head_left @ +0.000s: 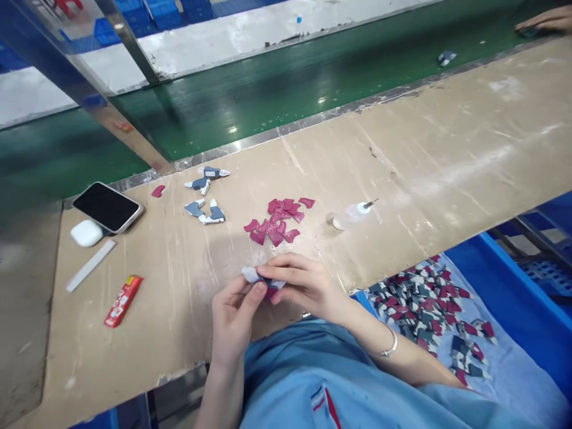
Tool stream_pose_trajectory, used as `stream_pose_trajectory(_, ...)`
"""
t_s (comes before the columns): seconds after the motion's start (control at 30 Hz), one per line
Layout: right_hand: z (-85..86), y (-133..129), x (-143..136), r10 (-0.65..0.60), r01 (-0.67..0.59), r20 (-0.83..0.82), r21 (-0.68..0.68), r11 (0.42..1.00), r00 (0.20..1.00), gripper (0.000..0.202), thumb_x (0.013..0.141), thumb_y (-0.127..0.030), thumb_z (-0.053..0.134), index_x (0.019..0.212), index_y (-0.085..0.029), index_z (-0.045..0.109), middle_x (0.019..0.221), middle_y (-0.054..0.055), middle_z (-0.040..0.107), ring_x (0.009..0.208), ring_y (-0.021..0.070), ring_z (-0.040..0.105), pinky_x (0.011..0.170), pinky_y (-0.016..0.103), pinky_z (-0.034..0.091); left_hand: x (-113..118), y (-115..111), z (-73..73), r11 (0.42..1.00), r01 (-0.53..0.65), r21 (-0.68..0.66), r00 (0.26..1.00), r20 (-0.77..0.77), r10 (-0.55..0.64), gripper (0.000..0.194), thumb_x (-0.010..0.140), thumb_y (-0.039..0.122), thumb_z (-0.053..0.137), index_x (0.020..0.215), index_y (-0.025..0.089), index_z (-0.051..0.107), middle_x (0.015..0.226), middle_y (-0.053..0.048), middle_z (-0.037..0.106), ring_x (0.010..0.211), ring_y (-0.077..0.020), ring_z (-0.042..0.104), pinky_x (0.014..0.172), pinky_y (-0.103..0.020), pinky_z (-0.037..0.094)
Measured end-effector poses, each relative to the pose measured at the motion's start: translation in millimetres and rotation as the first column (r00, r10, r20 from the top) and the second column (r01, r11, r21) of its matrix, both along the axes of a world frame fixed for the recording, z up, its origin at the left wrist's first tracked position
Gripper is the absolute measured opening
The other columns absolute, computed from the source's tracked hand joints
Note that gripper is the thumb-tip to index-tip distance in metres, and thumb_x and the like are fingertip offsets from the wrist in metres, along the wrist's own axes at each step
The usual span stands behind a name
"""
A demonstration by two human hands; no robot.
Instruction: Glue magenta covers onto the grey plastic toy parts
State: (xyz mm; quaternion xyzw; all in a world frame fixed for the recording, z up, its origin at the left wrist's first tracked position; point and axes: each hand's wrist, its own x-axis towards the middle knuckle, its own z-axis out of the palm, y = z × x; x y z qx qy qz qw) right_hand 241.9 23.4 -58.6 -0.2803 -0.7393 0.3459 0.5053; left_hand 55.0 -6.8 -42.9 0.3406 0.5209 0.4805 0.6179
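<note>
Near the table's front edge, my left hand [236,313] and my right hand [308,286] are closed together on one small part [269,285] in white, dark blue and maroon. Fingers cover much of it. Just beyond them lies a loose pile of maroon pieces [277,220]. Blue-grey and white pieces [208,208] rest in two small groups to the left of that pile. On the right, a clear bottle [351,216] with a thin needle tip lies on its side.
At the left are a phone [107,207], a white case [86,233], a pale strip [92,265] and a red wrapper [123,301]. A blue bin [504,292] of parts stands lower right. Another person's hand [545,24] is beside the green belt [268,98].
</note>
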Motion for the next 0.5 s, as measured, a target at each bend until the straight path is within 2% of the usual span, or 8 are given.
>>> stream_pose_trajectory(0.2, -7.0, 1.6, -0.8, -0.013, 0.013, -0.045, -0.003, 1.0, 0.999, 0.048, 0.107, -0.038, 0.073, 0.155, -0.036, 0.07, 0.121, 0.008, 0.084, 0.113, 0.0198, 0.083, 0.098, 0.031, 0.071, 7.2, -0.4, 8.1, 0.995, -0.026, -0.092, 0.999, 0.045, 0.03, 0.057, 0.071, 0.068, 0.099, 0.096, 0.017, 0.09, 0.092, -0.013, 0.088, 0.086, -0.0307, 0.084, 0.076, -0.04, 0.071)
stream_pose_trajectory(0.37, -10.2, 0.3, -0.9, -0.042, 0.04, -0.048, -0.039, 0.998, 0.998, 0.045, 0.098, -0.047, 0.083, 0.141, -0.038, 0.08, 0.113, 0.006, 0.083, 0.097, 0.0206, 0.082, 0.083, 0.033, 0.073, 12.4, 1.3, 13.6, 0.992, -0.044, -0.121, 0.996, 0.076, 0.054, 0.057, 0.067, 0.071, 0.1, 0.086, 0.017, 0.089, 0.089, -0.013, 0.087, 0.09, -0.0314, 0.084, 0.074, -0.035, 0.068)
stream_pose_trajectory(0.5, -9.8, -8.6, -5.6, -0.172, 0.163, -0.14, -0.069, 0.984, 0.975, 0.032, 0.089, -0.043, 0.095, 0.119, -0.036, 0.088, 0.099, 0.004, 0.079, 0.086, 0.0205, 0.078, 0.077, 0.036, 0.071, 12.0, 3.8, 13.2, 0.987, 0.015, -0.16, 0.997, 0.08, -0.002, 0.063, 0.063, 0.076, 0.1, 0.085, 0.017, 0.09, 0.08, -0.013, 0.085, 0.082, -0.0309, 0.083, 0.067, -0.034, 0.066)
